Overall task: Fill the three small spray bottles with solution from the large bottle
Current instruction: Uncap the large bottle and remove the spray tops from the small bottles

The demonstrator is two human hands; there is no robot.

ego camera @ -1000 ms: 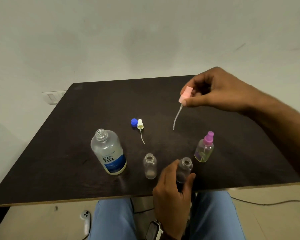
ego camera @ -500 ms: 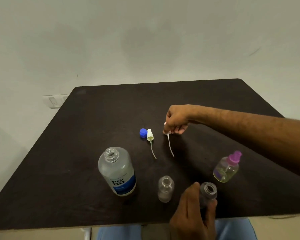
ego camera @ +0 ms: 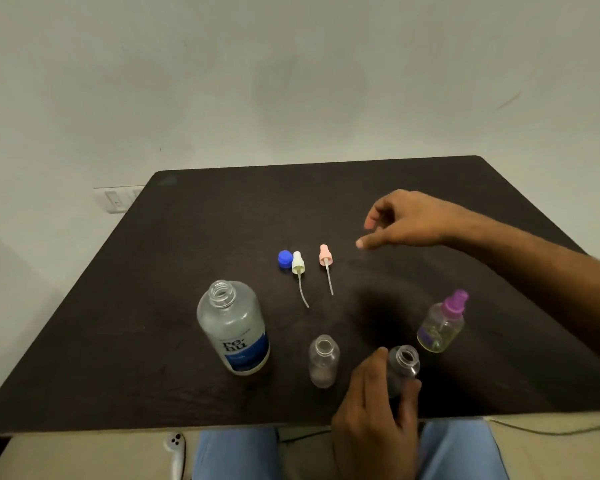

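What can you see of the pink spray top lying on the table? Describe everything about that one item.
The pink spray top is a small pump head of pale pink plastic with a thin, clear dip tube running from its collar toward the camera. It is off its bottle, lying flat on the dark table, nozzle end pointing away. It lies just right of the white spray top, roughly parallel and apart. Nothing grips it; the right hand hovers open to its right, not touching.
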